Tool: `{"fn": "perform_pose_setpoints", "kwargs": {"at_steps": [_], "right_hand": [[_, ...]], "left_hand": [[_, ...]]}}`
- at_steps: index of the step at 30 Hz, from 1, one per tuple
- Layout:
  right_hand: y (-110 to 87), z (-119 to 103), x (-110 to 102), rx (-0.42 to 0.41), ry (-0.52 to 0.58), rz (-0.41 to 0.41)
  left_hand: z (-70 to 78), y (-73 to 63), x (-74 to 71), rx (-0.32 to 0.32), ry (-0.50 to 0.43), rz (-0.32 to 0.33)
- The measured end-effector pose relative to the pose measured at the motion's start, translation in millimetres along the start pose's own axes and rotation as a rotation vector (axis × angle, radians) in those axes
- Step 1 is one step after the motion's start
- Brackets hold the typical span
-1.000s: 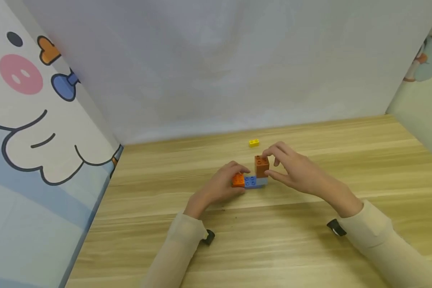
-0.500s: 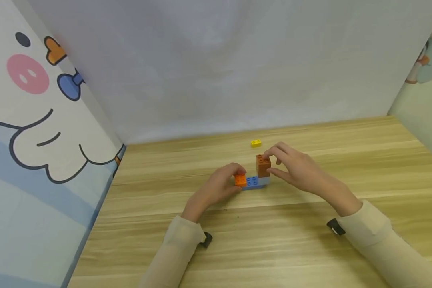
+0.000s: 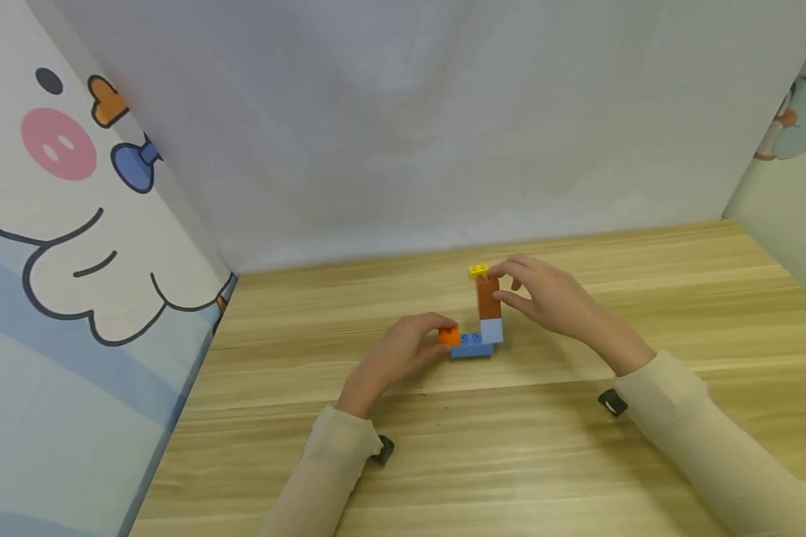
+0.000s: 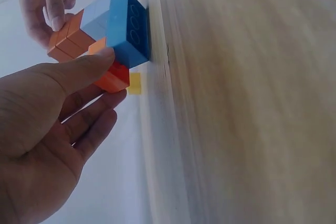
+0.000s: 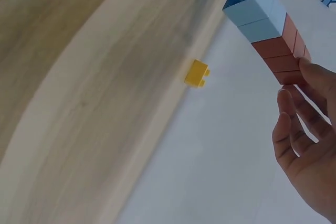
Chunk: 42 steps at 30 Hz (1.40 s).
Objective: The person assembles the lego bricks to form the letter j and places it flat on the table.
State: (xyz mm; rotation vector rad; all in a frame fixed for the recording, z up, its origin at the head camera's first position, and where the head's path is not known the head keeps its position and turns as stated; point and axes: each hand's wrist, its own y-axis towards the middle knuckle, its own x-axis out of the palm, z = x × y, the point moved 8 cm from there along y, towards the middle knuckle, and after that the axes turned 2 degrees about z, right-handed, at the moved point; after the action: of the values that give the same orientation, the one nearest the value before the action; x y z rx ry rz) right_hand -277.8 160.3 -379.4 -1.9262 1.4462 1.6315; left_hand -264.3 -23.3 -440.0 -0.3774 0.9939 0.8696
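Observation:
My left hand (image 3: pixel 399 349) pinches the orange brick (image 3: pixel 449 337) on the left end of a blue brick (image 3: pixel 472 351). At the other end stand light blue bricks (image 3: pixel 492 330), topped by brown bricks (image 3: pixel 489 300) that my right hand (image 3: pixel 549 300) holds between thumb and fingers. All of these are joined in one L-shaped build. The left wrist view shows the hollow underside of the blue brick (image 4: pixel 126 32), tipped up from the table. In the right wrist view, the light blue bricks (image 5: pixel 257 17) overhang the blue one, and the thumb lies on the brown stack (image 5: pixel 281 59).
A small yellow brick (image 3: pixel 478 270) lies on the wooden table (image 3: pixel 497 462) behind the build. A pale cloth backdrop (image 3: pixel 443 134) rises at the table's far edge, with a cartoon-printed panel (image 3: pixel 60 246) on the left.
The build has tipped: the brown top has risen toward the yellow brick, and more of the light blue front face shows. My right hand moved up with it; my left keeps its pinch.

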Motion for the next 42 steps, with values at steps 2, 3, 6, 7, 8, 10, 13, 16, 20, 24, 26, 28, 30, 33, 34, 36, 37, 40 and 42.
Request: {"fn": "perform_pose_setpoints", "kwargs": {"at_steps": [2,3,6,7,8,10,13,16,20,24,26,28,30,33,34,36,37,40,42], "right_hand": [[4.3,6,4,0.032,0.011,-0.026],[6.3,8,6,0.044,0.020,-0.039],[11.7,15,12,0.075,0.051,-0.074],[13.2,17,13,0.082,0.063,-0.083],[14.5,19,15,0.087,0.075,-0.090],[16.6,22,17,0.095,0.100,-0.103],[18.9,25,21,0.095,0.126,-0.123],[20.2,28,27,0.100,0.141,-0.155],[21.8,32,35,0.096,0.154,-0.200],[21.7,34,43,0.102,0.167,-0.250],[21.4,35,47,0.114,0.171,-0.272],[21.2,37,50,0.128,0.174,-0.291],[21.0,38,54,0.141,0.178,-0.313],[19.9,41,60,0.165,0.180,-0.346],[19.5,41,61,0.170,0.183,-0.353],[19.1,42,62,0.179,0.188,-0.362],[18.9,42,62,0.181,0.189,-0.363],[19.9,43,61,0.174,0.184,-0.358],[22.7,45,59,0.172,0.163,-0.331]], "left_hand": [[-0.1,0.1,-0.1,0.008,0.002,0.001],[0.1,0.0,-0.3,0.013,0.001,0.002],[0.1,-0.3,-0.6,0.018,0.002,0.002],[-0.1,-0.3,-0.6,0.019,0.002,0.001],[-0.5,-0.4,-0.8,0.016,-0.001,0.002],[-1.6,-0.4,-1.0,0.010,-0.016,0.002],[-3.5,0.2,-0.8,0.000,-0.045,-0.002],[-5.2,1.3,-0.2,-0.005,-0.072,-0.009],[-6.2,1.8,0.4,-0.006,-0.077,-0.024],[-6.7,1.0,1.8,-0.016,-0.075,-0.049],[-7.5,0.7,2.9,-0.029,-0.079,-0.065],[-8.4,0.2,3.7,-0.040,-0.085,-0.078],[-8.8,-0.5,4.0,-0.043,-0.093,-0.085],[-9.2,-1.6,4.5,-0.036,-0.096,-0.089],[-9.2,-1.9,4.6,-0.029,-0.094,-0.089],[-9.4,-2.2,4.7,-0.021,-0.093,-0.088],[-9.6,-2.1,4.7,-0.016,-0.090,-0.087],[-10.4,-1.5,4.9,-0.015,-0.092,-0.090],[-11.1,-1.1,5.1,-0.019,-0.092,-0.094]]}}
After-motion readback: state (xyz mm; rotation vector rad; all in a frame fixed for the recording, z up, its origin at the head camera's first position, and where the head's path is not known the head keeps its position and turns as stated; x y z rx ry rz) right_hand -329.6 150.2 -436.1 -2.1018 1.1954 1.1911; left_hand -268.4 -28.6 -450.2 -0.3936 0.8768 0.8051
